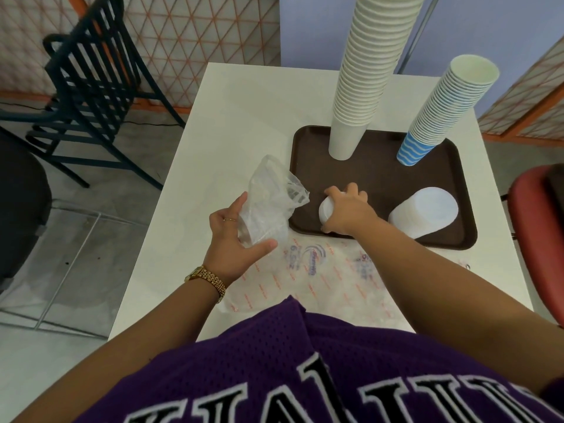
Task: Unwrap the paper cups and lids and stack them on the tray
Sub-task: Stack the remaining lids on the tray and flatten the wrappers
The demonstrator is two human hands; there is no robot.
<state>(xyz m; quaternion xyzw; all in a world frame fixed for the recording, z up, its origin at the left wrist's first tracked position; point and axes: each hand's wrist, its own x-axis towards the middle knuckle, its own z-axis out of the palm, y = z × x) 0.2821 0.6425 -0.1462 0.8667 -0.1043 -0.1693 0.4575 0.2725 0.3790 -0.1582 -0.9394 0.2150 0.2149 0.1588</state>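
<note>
White table (244, 96), brown tray (378, 178): right hand (346, 209) grips a short lid stack (325, 209) upright on the tray's near-left corner; left hand (235, 239), at nine o'clock, holds the bagged lids (268, 206).

Brown plastic tray (381, 178): on the white desk (232, 117), toward its right side.
Tall stack of white paper cups (363, 80): stands on the far left part of the tray.
Stack of blue striped paper cups (442, 114): stands on the far right part of the tray.
Stack of white plastic lids (424, 213): on the near right part of the tray.
Right hand (348, 212): on the near left part of the tray, on a small stack of white lids (325, 209).
Left hand (232, 242): left of the tray, over the desk, holding a clear plastic wrapper (271, 196).
Flat printed plastic wrapper (332, 276): on the desk, in front of the tray.
Dark metal chair (88, 87): on the floor, left of the desk.
</note>
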